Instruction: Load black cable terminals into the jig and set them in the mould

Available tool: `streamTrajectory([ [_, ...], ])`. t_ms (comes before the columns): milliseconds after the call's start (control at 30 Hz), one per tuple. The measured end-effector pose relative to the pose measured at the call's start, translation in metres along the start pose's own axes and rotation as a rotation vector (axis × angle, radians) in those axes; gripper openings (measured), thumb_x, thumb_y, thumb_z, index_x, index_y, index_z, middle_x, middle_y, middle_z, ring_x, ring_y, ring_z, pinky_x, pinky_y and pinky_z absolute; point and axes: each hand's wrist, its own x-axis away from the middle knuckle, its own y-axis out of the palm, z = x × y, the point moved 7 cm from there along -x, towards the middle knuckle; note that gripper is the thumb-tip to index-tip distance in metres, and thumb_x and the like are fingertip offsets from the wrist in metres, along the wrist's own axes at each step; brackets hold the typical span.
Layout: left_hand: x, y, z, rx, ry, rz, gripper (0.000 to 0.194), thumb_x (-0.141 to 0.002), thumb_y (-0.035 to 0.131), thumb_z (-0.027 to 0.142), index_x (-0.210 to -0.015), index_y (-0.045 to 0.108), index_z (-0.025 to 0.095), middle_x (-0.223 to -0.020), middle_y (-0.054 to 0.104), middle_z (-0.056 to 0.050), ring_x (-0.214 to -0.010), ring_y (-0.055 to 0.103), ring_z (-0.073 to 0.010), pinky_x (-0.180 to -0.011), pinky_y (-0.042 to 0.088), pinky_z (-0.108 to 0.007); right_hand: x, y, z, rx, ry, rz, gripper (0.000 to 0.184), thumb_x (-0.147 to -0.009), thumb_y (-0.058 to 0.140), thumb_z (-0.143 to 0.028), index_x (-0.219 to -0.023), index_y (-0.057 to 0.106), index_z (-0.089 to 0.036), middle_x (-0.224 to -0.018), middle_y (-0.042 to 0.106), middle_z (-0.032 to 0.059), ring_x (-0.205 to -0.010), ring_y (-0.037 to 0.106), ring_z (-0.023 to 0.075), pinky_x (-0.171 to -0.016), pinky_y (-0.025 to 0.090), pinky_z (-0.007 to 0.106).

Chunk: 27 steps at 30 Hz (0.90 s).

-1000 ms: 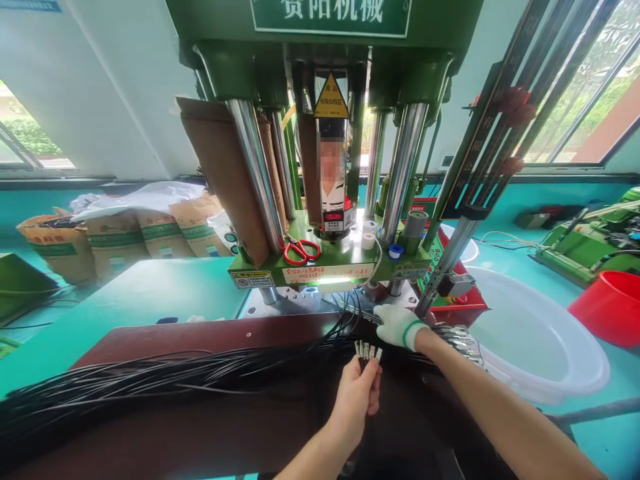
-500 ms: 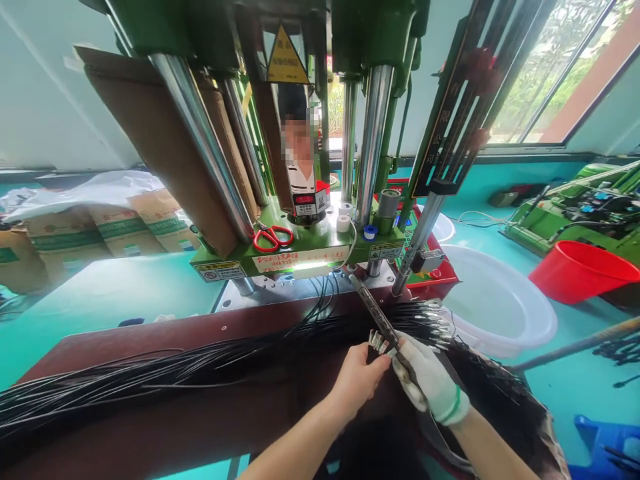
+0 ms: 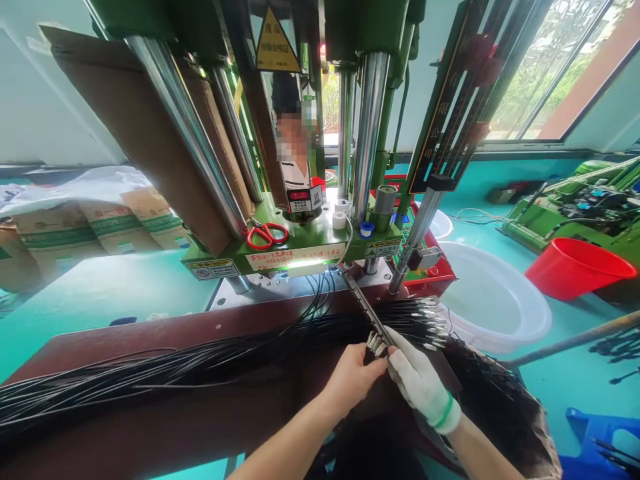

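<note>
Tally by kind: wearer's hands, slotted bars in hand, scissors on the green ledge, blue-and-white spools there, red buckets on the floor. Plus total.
Hands: 2 (left hand, bare; right hand, gloved)
Slotted bar: 1
Scissors: 1
Blue-and-white spool: 1
Red bucket: 1
Total: 6
</note>
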Motion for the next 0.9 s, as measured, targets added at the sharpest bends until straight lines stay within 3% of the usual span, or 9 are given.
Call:
streamTrajectory([
  [133, 0.003, -0.005, 0.007, 0.143, 0.073, 0.082, 0.028, -0.07, 0.057, 0.041, -0.065, 0.049, 0.015, -0.051, 0.048, 0.003, -0.041, 0.041, -0.0056, -0.038, 0.03, -0.018, -0.001, -0.003, 0.0, -0.038, 0.124, 0.034, 0.052, -0.082, 0.045, -0.046, -0.123, 0.042, -0.014, -0.048, 0.041, -0.007, -0.028, 0.026, 0.0026, -0.023, 0.018, 0.014],
  [200, 0.005, -0.011, 0.008, 0.266, 0.093, 0.137, 0.031, -0.068, 0.059, 0.044, -0.069, 0.051, 0.014, -0.054, 0.049, 0.003, -0.046, 0.044, -0.0067, -0.042, 0.034, -0.019, -0.002, -0.006, -0.003, -0.067, 0.145, 0.043, 0.052, -0.082, 0.044, -0.046, -0.124, 0.041, -0.015, -0.048, 0.042, -0.0077, -0.024, 0.026, 0.0021, -0.021, 0.019, 0.014],
  [333, 0.005, -0.012, 0.003, 0.387, 0.015, 0.106, 0.035, -0.066, 0.06, 0.049, -0.07, 0.049, 0.016, -0.05, 0.038, 0.008, -0.038, 0.029, -0.0031, -0.033, 0.02, -0.016, -0.003, -0.008, -0.002, -0.089, 0.153, 0.038, 0.052, -0.082, 0.044, -0.046, -0.126, 0.039, -0.018, -0.049, 0.043, -0.0083, -0.023, 0.028, 0.0016, -0.02, 0.021, 0.012],
  [500, -0.002, -0.004, -0.001, 0.258, -0.082, 0.054, 0.034, -0.063, 0.063, 0.046, -0.061, 0.044, 0.018, -0.039, 0.025, 0.012, -0.033, 0.016, -0.0017, -0.033, 0.007, -0.017, -0.001, -0.006, -0.002, -0.072, 0.128, 0.001, 0.053, -0.083, 0.045, -0.046, -0.125, 0.04, -0.015, -0.048, 0.044, -0.0072, -0.023, 0.028, 0.0011, -0.021, 0.021, 0.012],
  [633, -0.004, -0.001, 0.002, 0.306, -0.092, 0.009, 0.034, -0.062, 0.064, 0.045, -0.06, 0.044, 0.018, -0.039, 0.021, 0.013, -0.034, 0.014, -0.0012, -0.034, 0.005, -0.018, 0.001, -0.005, 0.0, -0.039, 0.161, -0.004, 0.056, -0.083, 0.044, -0.047, -0.128, 0.038, -0.015, -0.049, 0.043, -0.007, -0.026, 0.026, 0.0011, -0.022, 0.02, 0.013],
  [733, -0.003, -0.003, 0.003, 0.304, -0.084, 0.021, 0.034, -0.062, 0.064, 0.045, -0.059, 0.043, 0.018, -0.038, 0.021, 0.013, -0.033, 0.014, -0.0012, -0.034, 0.005, -0.018, 0.001, -0.005, -0.002, -0.01, 0.102, 0.016, 0.055, -0.081, 0.048, -0.046, -0.126, 0.041, -0.015, -0.057, 0.048, -0.0026, -0.037, 0.034, 0.0043, -0.028, 0.027, 0.015],
  [900, -0.001, -0.008, 0.006, 0.213, 0.016, 0.134, 0.032, -0.067, 0.06, 0.045, -0.06, 0.046, 0.016, -0.039, 0.031, 0.01, -0.033, 0.023, -0.0023, -0.034, 0.014, -0.018, 0.0, -0.001, -0.002, -0.052, 0.055, 0.003, 0.052, -0.08, 0.052, -0.044, -0.123, 0.046, -0.015, -0.057, 0.047, -0.0026, -0.046, 0.038, 0.0068, -0.037, 0.034, 0.018],
])
